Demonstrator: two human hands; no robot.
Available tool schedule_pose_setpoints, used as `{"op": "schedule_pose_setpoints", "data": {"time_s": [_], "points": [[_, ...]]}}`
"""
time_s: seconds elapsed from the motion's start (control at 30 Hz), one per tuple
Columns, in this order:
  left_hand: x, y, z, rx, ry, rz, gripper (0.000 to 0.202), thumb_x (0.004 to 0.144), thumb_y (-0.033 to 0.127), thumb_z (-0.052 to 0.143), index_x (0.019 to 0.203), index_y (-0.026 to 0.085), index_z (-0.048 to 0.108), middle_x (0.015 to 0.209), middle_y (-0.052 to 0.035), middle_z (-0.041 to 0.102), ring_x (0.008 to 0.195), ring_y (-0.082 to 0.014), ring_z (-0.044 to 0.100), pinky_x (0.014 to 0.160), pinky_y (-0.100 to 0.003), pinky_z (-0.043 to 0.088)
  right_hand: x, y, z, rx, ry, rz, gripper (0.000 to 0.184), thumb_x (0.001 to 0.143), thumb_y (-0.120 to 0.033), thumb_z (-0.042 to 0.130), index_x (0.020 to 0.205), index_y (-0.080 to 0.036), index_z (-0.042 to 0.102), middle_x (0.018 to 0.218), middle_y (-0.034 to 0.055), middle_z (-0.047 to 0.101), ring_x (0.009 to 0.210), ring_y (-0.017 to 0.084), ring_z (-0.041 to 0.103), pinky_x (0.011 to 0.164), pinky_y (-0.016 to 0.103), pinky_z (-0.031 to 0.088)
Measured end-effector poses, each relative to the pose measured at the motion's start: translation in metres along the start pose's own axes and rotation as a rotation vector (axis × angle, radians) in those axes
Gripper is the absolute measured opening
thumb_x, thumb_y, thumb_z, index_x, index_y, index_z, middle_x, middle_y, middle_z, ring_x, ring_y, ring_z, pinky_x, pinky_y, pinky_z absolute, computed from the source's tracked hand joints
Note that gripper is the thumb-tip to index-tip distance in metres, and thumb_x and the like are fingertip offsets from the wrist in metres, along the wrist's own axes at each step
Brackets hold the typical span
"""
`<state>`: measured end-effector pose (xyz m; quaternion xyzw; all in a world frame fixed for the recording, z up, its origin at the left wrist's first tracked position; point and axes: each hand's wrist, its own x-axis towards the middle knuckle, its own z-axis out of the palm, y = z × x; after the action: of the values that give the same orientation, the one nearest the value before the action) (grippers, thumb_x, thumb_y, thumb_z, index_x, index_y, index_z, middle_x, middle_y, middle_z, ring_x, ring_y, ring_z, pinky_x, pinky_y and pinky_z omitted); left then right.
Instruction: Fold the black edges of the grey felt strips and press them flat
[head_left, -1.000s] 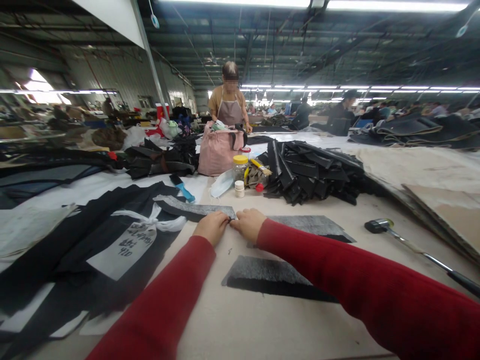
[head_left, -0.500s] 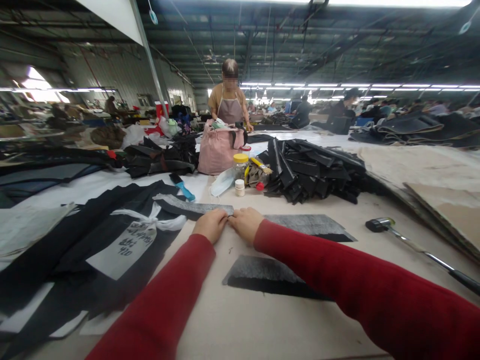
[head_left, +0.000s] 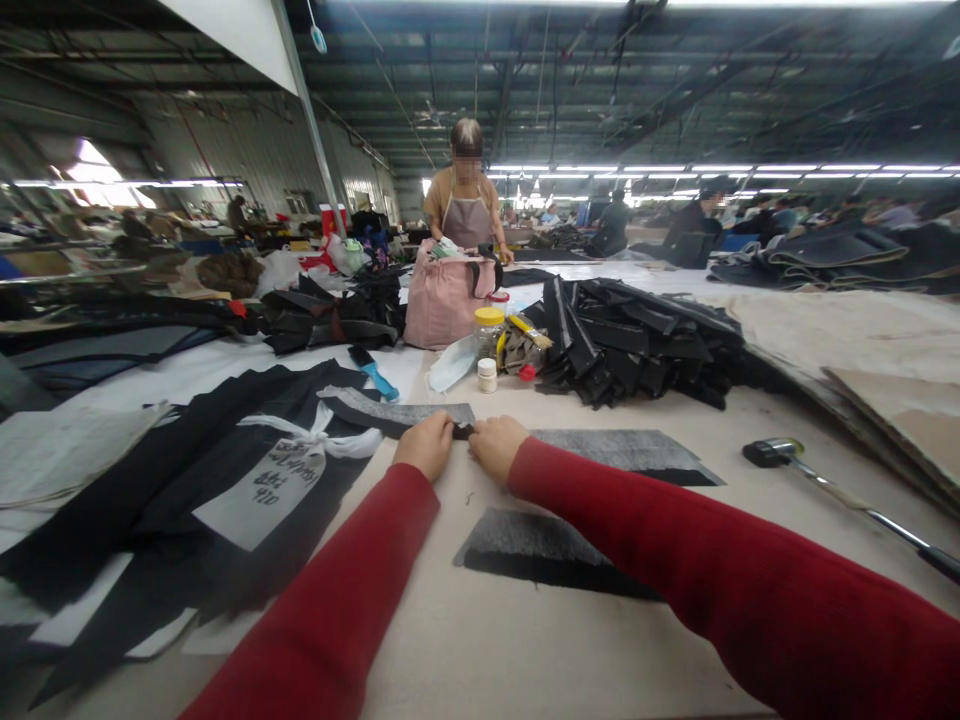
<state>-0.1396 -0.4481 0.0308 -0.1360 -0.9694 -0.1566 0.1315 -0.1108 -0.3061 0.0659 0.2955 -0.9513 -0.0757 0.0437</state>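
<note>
A narrow fabric strip (head_left: 397, 412), grey on its upper face with a black edge, runs leftward from my hands over the dark cloth stack. My left hand (head_left: 425, 447) pinches its near edge close to the right end. At the strip's end corner, the bent fingers of my right hand (head_left: 498, 448) are closed on it; the fingertips are partly hidden. Beyond my right wrist lies a grey-and-black fabric piece (head_left: 622, 445). A second such piece (head_left: 517, 535) rests nearer me, partly covered by my right sleeve.
Left is a black cloth stack (head_left: 180, 490) with a handwritten tag (head_left: 262, 497). A hammer (head_left: 825, 485) lies right. Ahead are a blue-handled brush (head_left: 379, 377), a white bottle (head_left: 487, 375), a yellow-lidded jar (head_left: 488, 335), a pink bag (head_left: 446, 300) and heaped black pieces (head_left: 630, 340). A person (head_left: 466, 195) stands beyond.
My hands have drawn slightly apart at the strip's end, and more of its black edge shows between them. The whole view has shifted a little, so things appear farther right.
</note>
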Motion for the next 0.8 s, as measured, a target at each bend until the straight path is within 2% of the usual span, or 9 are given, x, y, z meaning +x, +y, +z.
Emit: {"op": "schedule_pose_setpoints", "data": {"time_s": [0.2,0.3,0.47,0.57,0.67,0.8], "points": [[0.006,-0.011,0.003,-0.070,0.019,-0.151,0.021,0.083,0.023,0.030,0.084,0.018,0.050,0.078,-0.0045,0.061,0.072,-0.0164,0.057,0.060,-0.024,0.037,-0.002,0.003,-0.002,-0.003,-0.013,-0.002,0.027,0.082,-0.022,0.039,0.083,-0.014,0.064,0.087,0.0100,0.061,0.080,0.022,0.056,0.063,0.032,0.041],[0.005,-0.008,0.000,-0.077,0.017,-0.155,0.019,0.082,0.025,0.034,0.083,0.019,0.051,0.079,-0.0040,0.061,0.074,-0.0172,0.056,0.062,-0.025,0.037,-0.005,0.001,-0.006,-0.008,-0.009,-0.022,0.026,0.081,-0.022,0.039,0.081,-0.014,0.064,0.086,0.0097,0.060,0.080,0.022,0.055,0.063,0.032,0.041],[0.002,-0.001,-0.005,-0.069,0.004,-0.135,0.018,0.081,0.025,0.036,0.086,0.020,0.052,0.082,-0.0049,0.062,0.076,-0.0188,0.056,0.063,-0.026,0.036,-0.003,-0.012,-0.009,0.009,0.090,-0.151,0.027,0.083,-0.020,0.036,0.083,-0.013,0.062,0.089,0.0087,0.060,0.088,0.021,0.052,0.069,0.032,0.040],[-0.001,0.002,-0.005,-0.065,-0.003,-0.120,0.018,0.081,0.024,0.037,0.087,0.019,0.053,0.082,-0.0052,0.062,0.075,-0.0191,0.057,0.063,-0.026,0.036,0.006,-0.018,-0.009,0.013,0.036,-0.105,0.028,0.083,-0.020,0.036,0.090,-0.010,0.061,0.093,0.0106,0.061,0.089,0.021,0.053,0.072,0.032,0.040],[-0.002,0.002,-0.005,-0.082,0.003,-0.103,0.017,0.080,0.025,0.039,0.087,0.020,0.054,0.080,-0.0046,0.062,0.074,-0.0191,0.057,0.063,-0.026,0.037,0.016,-0.020,-0.005,0.009,-0.014,-0.033,0.030,0.082,-0.026,0.039,0.093,-0.008,0.060,0.094,0.0136,0.062,0.085,0.022,0.056,0.069,0.032,0.042],[0.003,-0.012,-0.021,-0.140,0.087,-0.151,0.022,0.082,0.023,0.035,0.089,0.018,0.055,0.082,-0.0053,0.062,0.077,-0.0188,0.056,0.064,-0.027,0.039,0.025,-0.018,0.002,-0.005,-0.036,-0.003,0.032,0.081,-0.033,0.043,0.091,-0.009,0.062,0.095,0.0144,0.062,0.087,0.023,0.057,0.073,0.034,0.041]]}}
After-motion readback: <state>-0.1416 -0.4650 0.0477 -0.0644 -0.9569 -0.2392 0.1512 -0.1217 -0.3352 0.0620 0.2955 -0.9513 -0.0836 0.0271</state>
